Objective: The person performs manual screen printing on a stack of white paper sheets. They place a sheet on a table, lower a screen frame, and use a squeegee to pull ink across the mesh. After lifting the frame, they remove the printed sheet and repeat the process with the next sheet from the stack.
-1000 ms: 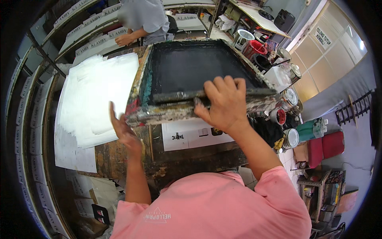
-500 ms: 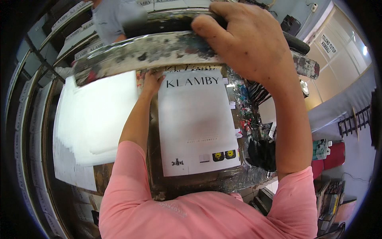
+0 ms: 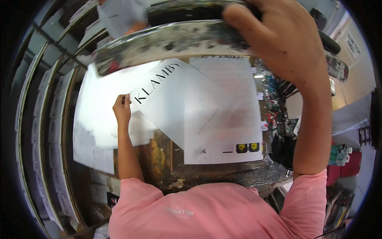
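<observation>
A thin whitish sheet (image 3: 167, 93) with large black lettering lies slantwise, partly over the white pile on the left. My left hand (image 3: 122, 106) pinches its left corner. Beneath its right side is a white printed sheet (image 3: 223, 156) with small black-and-yellow marks, lying on the stained work table (image 3: 191, 175). Above both, a raised, paint-stained screen-printing frame (image 3: 159, 46) crosses the view. My right hand (image 3: 282, 40) grips this frame at its right part, thumb on the near side and the other fingers mostly out of sight.
A pile of white sheets (image 3: 95, 107) covers the table's left. Racks (image 3: 51, 115) with printed sheets line the left side. Behind the frame, another person's grey shirt (image 3: 119, 16) shows. Paint-splattered clutter (image 3: 272, 95) and a dark cloth (image 3: 282, 149) lie along the right edge.
My left hand has moved left and nearer me, pulling the lettered sheet off its straight position into a slant. The right hand stays on the raised frame.
</observation>
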Action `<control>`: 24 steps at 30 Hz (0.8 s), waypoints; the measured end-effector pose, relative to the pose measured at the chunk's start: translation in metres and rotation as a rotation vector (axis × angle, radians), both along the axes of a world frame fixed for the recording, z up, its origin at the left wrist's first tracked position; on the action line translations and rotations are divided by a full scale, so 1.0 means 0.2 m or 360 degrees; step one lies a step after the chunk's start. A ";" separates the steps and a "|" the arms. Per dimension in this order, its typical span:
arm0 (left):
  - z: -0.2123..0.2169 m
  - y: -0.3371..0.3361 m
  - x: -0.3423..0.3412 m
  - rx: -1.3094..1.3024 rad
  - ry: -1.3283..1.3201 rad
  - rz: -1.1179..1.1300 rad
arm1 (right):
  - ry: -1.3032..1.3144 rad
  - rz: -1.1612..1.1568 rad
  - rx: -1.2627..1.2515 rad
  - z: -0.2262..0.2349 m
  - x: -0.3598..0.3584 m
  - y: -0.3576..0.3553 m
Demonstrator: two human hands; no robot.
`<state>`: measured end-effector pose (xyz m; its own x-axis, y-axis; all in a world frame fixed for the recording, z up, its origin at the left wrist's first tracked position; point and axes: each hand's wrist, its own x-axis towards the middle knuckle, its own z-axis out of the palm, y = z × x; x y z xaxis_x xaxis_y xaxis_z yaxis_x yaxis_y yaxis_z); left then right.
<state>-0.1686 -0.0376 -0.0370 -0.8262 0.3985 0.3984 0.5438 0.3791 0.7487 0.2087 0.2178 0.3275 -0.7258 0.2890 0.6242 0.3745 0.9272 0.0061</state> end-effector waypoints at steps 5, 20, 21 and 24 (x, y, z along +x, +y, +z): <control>0.00 -0.66 -0.19 -0.0167 0.0130 0.0530 | 0.0103 -0.0046 0.0041 -0.11 0.02 -0.01; 0.07 0.09 0.71 -0.1465 0.0751 -0.1115 | -0.0016 -0.0051 -0.0216 -0.06 0.04 -0.05; 0.06 0.16 0.80 -0.1307 0.0589 -0.1261 | 0.0046 -0.0039 -0.0133 -0.05 0.05 -0.05; 0.04 0.38 1.12 -0.1110 0.0699 -0.1462 | 0.0070 0.0010 -0.0019 -0.08 0.08 -0.05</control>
<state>0.0545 0.0380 -0.0287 0.0227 0.9989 0.0410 0.9735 -0.0314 0.2264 0.2247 0.2070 0.3112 -0.6996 0.2923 0.6520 0.3686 0.9294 -0.0212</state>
